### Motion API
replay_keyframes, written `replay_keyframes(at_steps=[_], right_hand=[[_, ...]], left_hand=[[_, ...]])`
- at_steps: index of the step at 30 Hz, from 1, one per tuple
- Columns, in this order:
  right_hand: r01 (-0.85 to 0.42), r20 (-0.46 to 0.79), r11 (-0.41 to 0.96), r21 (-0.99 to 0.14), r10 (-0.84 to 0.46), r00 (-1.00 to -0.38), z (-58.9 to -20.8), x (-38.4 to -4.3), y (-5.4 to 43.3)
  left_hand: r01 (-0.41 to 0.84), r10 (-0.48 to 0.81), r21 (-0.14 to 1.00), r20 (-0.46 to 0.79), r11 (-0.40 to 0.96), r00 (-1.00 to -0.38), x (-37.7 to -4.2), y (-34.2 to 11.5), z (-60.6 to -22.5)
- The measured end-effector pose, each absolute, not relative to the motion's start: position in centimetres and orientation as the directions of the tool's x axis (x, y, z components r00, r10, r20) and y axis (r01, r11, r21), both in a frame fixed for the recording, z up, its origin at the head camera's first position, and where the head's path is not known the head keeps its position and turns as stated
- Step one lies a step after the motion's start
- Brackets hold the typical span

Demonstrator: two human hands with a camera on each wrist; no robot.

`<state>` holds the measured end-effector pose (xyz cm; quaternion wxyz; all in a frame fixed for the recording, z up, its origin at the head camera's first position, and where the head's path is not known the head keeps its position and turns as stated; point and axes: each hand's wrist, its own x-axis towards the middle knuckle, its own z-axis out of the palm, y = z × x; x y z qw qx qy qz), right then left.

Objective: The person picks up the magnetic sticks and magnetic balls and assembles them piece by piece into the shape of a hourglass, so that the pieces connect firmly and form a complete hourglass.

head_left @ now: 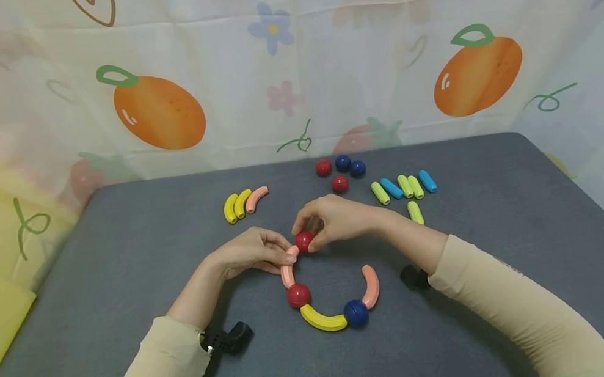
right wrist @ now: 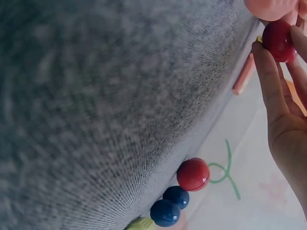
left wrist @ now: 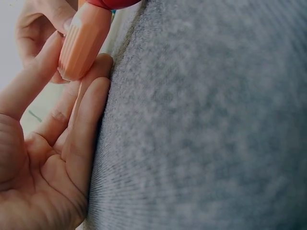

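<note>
My left hand (head_left: 256,251) pinches a curved pink rod (head_left: 287,275) between thumb and fingers. In my right hand (head_left: 338,218) a red ball (head_left: 304,242) is held by the fingertips, right at the pink rod's upper end; whether they touch is hard to tell. That rod's lower end meets another red ball (head_left: 298,296). From there a curved yellow rod (head_left: 324,319) runs to a blue ball (head_left: 356,313), which joins a second pink rod (head_left: 371,287) with its far end free. In the left wrist view the pink rod (left wrist: 85,43) shows ridged sides.
Two yellow curved rods (head_left: 234,206) and a pink one (head_left: 256,199) lie at the back left. Behind my right hand sit red balls (head_left: 324,168) and blue balls (head_left: 357,168). Several short green rods (head_left: 380,193) and blue rods (head_left: 427,181) lie right of them on the grey table (head_left: 162,228).
</note>
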<state>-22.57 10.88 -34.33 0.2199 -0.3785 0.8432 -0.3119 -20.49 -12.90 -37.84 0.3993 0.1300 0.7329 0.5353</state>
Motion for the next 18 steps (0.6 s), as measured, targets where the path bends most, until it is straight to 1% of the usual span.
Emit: replay_keyframes(at_steps=[4,7,14,18], right_hand=[[-0.448,-0.151,0.51,-0.734,-0.766,-0.624,-34.1,-22.4,10.9],[-0.429,-0.151,0.513,-0.743,-0.754,-0.639,-33.7,-22.2,11.3],[-0.468,-0.128,0.572,-0.674,-0.715,-0.688,-32.5,-20.9,13.6],[-0.455,-0.148,0.597,-0.661,-0.698,-0.701,-32.7,-19.7,15.3]], left_hand=[[-0.245,0.607,0.886,-0.45,0.393,-0.655,-20.6,-13.0,-37.7],[-0.243,0.607,0.886,-0.45,0.395,-0.655,-20.6,-13.0,-37.7],[-0.236,0.617,0.891,-0.442,0.389,-0.651,-20.6,-13.1,-37.7],[-0.228,0.625,0.894,-0.435,0.386,-0.648,-20.6,-13.1,-37.7]])
